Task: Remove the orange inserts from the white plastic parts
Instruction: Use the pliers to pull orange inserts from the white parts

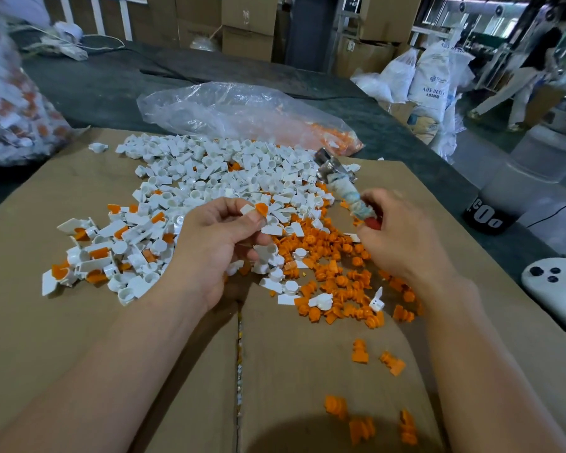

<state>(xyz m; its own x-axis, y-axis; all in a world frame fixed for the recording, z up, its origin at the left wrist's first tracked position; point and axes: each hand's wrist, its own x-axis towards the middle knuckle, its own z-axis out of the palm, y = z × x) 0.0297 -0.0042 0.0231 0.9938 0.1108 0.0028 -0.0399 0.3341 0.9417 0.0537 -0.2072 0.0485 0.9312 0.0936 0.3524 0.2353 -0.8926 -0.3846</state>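
My left hand (pixel 219 243) pinches a white plastic part (pixel 247 209) with an orange insert (pixel 261 209) showing at its end, held above the heap. My right hand (pixel 402 237) grips a small hammer (pixel 337 178) by its cloth-wrapped, red-ended handle, the metal head pointing up and away. A large heap of empty white parts (pixel 229 171) covers the middle of the cardboard (pixel 111 338). White parts that still hold orange inserts (pixel 95 256) lie at the left. Loose orange inserts (pixel 334 276) are spread below my right hand, with several more nearer me.
A clear plastic bag (pixel 242 109) with orange pieces lies behind the heap, and a full bag of parts (pixel 10 103) stands at far left. A white device (pixel 556 289) and a black-based container (pixel 520 188) sit at the right. Sacks, boxes and a person stand beyond.
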